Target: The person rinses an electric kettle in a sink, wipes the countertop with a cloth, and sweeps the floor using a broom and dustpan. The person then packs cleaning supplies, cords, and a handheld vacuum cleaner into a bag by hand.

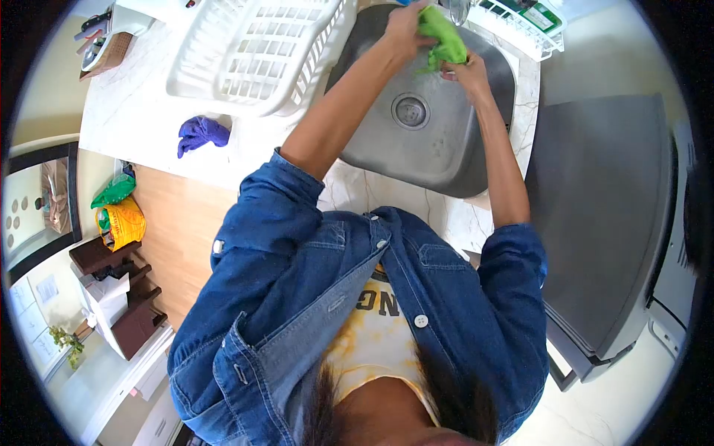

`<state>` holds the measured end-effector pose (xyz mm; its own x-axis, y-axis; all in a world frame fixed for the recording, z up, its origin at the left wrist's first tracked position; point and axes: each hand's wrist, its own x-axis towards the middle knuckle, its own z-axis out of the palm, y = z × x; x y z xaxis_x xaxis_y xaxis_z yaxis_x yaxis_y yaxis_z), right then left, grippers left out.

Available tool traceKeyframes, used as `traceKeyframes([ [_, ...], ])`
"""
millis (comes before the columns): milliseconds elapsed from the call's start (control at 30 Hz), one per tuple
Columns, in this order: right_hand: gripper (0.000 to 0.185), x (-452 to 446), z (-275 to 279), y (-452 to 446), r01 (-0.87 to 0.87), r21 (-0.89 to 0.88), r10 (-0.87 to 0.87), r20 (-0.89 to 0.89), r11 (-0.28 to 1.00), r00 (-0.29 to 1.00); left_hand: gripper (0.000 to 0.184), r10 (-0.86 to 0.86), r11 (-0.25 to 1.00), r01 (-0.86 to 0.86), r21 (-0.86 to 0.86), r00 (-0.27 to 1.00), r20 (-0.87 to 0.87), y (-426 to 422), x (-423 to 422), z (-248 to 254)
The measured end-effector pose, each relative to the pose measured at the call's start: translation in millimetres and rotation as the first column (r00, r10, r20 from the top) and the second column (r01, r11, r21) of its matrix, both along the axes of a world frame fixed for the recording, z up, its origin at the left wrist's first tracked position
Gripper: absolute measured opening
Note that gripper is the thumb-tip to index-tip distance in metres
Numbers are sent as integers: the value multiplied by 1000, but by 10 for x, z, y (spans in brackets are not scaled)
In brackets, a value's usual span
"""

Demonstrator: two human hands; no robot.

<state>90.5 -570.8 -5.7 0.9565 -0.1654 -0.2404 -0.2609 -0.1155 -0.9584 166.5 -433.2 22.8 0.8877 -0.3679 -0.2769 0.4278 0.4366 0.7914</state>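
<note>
A bright green cloth (445,39) hangs bunched between my two hands over the far part of the metal sink (439,160). My left hand (404,31) is closed on its left side, its fingertips partly hidden. Lower and to the right, my right hand (470,76) grips the cloth's other end with bent fingers. Something clear, perhaps a glass, stands just beyond the cloth, cut off by the top edge. The round drain (410,111) shows below my hands.
A white plastic dish rack (279,100) stands left of the sink. A crumpled purple cloth (202,134) lies on the marble-look counter (134,123). At the upper right is a white rack (513,31) with green items. A dark grey appliance (595,215) stands at the right.
</note>
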Motion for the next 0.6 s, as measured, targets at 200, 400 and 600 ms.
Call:
traceKeyframes([
  [200,35,-182,133,221,-65,391,-21,211,918,977,57,-283,954,299,18,922,-266,169,-233,-489],
  [400,50,-725,-233,353,77,939,-26,-72,335,997,33,-66,803,-311,507,801,595,-88,-475,-454],
  [600,48,-674,-17,520,-20,998,-65,16,-64,998,24,-276,829,-382,407,354,894,-91,-1009,-434],
])
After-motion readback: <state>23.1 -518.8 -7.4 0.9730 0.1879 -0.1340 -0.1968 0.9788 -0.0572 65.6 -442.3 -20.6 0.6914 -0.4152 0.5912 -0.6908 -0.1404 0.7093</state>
